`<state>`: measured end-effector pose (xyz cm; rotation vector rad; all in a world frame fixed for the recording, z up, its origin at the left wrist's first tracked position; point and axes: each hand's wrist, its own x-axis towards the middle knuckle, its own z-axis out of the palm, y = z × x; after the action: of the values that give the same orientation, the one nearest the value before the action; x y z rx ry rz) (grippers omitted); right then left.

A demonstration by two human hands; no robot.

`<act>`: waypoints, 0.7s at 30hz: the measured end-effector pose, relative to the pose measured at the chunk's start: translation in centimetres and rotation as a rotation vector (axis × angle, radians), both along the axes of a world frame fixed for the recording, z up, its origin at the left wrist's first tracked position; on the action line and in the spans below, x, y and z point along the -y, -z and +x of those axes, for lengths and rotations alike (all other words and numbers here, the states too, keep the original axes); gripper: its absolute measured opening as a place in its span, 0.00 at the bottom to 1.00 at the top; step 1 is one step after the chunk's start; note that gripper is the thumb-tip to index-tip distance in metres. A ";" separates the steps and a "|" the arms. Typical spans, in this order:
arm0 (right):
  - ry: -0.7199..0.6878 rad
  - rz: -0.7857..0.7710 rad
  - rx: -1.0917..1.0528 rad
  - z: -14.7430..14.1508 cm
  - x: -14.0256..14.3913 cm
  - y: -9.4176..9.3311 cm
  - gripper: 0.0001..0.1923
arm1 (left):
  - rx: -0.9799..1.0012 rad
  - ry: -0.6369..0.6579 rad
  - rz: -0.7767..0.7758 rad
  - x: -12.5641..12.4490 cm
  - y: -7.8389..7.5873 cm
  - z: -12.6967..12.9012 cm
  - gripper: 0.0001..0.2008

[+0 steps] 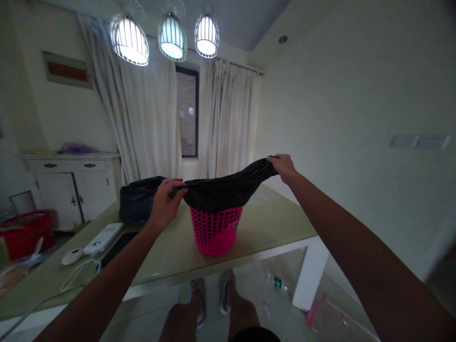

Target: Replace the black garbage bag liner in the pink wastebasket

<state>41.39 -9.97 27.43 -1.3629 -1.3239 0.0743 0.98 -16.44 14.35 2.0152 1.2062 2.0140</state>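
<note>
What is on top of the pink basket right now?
A black bag drapes over the pink basket, stretched between the left hand and right hand. It covers the rim and inside.

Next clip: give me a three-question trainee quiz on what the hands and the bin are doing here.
1. True or false: the pink bin stands on the floor.
2. What does the left hand grip?
A. a white cable
B. the black bag
C. a curtain
3. Which hand holds the bag higher?

Key
1. False; it stands on the table.
2. B.
3. The right hand, which lifts the bag's edge above the bin's rim.
</note>
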 end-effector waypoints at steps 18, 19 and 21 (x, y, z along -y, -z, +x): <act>-0.524 -0.150 1.026 -18.8 2.3 5.5 0.19 | -0.077 0.268 0.045 4.4 -8.6 2.0 0.17; -0.483 -0.154 0.996 -18.7 2.0 5.7 0.15 | -0.043 0.215 0.048 3.9 -7.8 1.0 0.22; -0.438 -0.138 0.946 -18.6 1.9 5.9 0.13 | 0.019 0.147 -0.042 2.5 -5.7 -0.3 0.38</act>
<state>22.81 -11.86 21.57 -1.2252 -2.4356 -0.2157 0.69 -18.98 20.04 1.9965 1.0535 1.9194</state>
